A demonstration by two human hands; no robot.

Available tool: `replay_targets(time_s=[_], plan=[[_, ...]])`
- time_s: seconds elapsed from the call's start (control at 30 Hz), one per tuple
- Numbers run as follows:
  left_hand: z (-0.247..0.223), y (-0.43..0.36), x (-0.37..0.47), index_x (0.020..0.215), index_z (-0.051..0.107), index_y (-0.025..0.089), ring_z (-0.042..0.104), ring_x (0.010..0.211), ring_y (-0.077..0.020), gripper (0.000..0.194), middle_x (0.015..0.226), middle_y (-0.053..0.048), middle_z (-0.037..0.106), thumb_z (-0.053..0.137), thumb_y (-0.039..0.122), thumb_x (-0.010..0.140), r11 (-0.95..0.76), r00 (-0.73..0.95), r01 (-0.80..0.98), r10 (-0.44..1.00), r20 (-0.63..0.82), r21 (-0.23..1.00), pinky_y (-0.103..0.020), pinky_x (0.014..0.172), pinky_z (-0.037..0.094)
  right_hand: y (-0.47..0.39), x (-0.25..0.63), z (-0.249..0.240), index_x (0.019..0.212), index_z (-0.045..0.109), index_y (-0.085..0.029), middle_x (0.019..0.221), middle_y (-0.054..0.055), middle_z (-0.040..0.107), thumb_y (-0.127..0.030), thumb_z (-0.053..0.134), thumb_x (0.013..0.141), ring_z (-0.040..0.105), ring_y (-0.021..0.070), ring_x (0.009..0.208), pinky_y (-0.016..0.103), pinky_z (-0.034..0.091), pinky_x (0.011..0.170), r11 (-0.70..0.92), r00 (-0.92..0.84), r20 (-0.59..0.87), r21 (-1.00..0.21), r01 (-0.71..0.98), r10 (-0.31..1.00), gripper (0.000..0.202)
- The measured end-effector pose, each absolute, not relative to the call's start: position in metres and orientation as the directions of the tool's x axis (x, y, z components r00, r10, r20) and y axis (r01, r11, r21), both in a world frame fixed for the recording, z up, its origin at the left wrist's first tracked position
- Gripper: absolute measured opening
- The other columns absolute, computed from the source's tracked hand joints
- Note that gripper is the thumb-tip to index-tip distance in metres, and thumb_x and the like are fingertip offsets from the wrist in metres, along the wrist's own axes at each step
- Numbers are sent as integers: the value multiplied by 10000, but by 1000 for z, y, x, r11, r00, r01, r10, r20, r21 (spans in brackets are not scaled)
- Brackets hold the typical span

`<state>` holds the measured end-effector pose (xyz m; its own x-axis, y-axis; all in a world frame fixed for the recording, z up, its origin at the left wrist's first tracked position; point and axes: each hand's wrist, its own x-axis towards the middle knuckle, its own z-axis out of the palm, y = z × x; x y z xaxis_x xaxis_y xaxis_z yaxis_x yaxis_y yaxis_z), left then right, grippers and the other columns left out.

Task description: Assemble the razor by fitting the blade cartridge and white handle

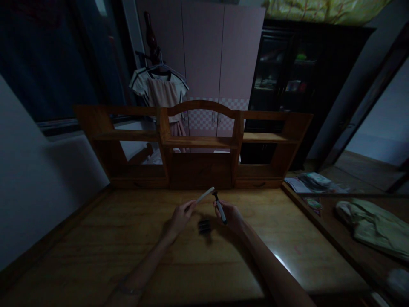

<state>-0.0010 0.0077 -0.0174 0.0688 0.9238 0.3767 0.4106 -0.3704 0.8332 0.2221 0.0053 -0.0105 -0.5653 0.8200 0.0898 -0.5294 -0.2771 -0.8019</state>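
Observation:
My left hand (182, 218) is closed on the lower end of a thin pale stick (205, 194); its exact kind is too dim to make out. The stick slants up to the right. In my right hand (232, 214) is a razor (220, 209) with a grey and black handle, its small dark head pointing up and away. The stick's tip lies close beside the razor's head; whether they touch I cannot tell. Below and between both hands, a small group of black ribbed pieces (204, 226) rests on the wooden tabletop (143, 238).
A wooden shelf unit (200, 142) with small drawers stands along the table's back edge. To the right, a lower surface holds papers (315, 182) and a light green cloth item (372, 224). Clothes (162, 87) hang behind the shelf, before a pink wardrobe (204, 51).

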Motion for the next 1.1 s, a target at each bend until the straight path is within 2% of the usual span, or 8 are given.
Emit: replay_targets(time_s=[0.2, 0.37, 0.57, 0.73, 0.9, 1.1], plan=[[-17, 8, -2, 1030, 674, 165, 624, 986, -220, 353, 1051, -64, 692, 490, 410, 853, -409, 119, 392, 911, 395, 824, -318, 886, 468, 5, 223, -10, 942, 548, -163, 556, -39, 534, -410, 489, 856, 440, 76, 373, 183, 357, 356, -273, -576, 92, -812, -515, 812, 268], [-18, 10, -4, 1038, 671, 164, 626, 978, -227, 362, 1039, -67, 694, 486, 414, 853, -374, 59, 409, 921, 385, 832, -329, 872, 474, 6, 223, -11, 952, 545, -157, 566, -32, 544, -389, 467, 868, 457, 79, 379, 184, 372, 364, -294, -587, 79, -807, -513, 806, 259], [-16, 7, -2, 1028, 672, 165, 620, 993, -217, 348, 1055, -65, 689, 501, 409, 849, -396, 110, 385, 916, 385, 833, -318, 897, 461, 4, 223, -9, 958, 550, -149, 571, -25, 545, -369, 453, 880, 450, 77, 381, 180, 364, 361, -306, -589, 71, -801, -514, 805, 253], [-17, 10, -5, 1052, 665, 163, 618, 1004, -224, 365, 1060, -71, 687, 499, 415, 846, -369, 49, 392, 923, 381, 843, -330, 897, 464, 3, 222, -6, 942, 552, -150, 560, -21, 546, -379, 460, 876, 458, 81, 383, 179, 346, 355, -287, -577, 76, -811, -510, 813, 255], [-19, 11, -4, 1021, 675, 160, 628, 981, -219, 345, 1044, -72, 693, 512, 405, 839, -393, 94, 375, 917, 387, 840, -324, 890, 470, 4, 222, -8, 937, 555, -143, 557, -20, 543, -354, 453, 880, 459, 78, 389, 173, 340, 356, -278, -573, 82, -813, -512, 815, 242], [-14, 7, -3, 1033, 671, 168, 627, 987, -217, 350, 1050, -65, 692, 490, 404, 848, -389, 68, 387, 916, 395, 836, -322, 891, 471, 2, 222, -6, 955, 550, -148, 569, -22, 543, -369, 439, 886, 452, 78, 390, 178, 346, 358, -271, -568, 81, -818, -507, 819, 257]])
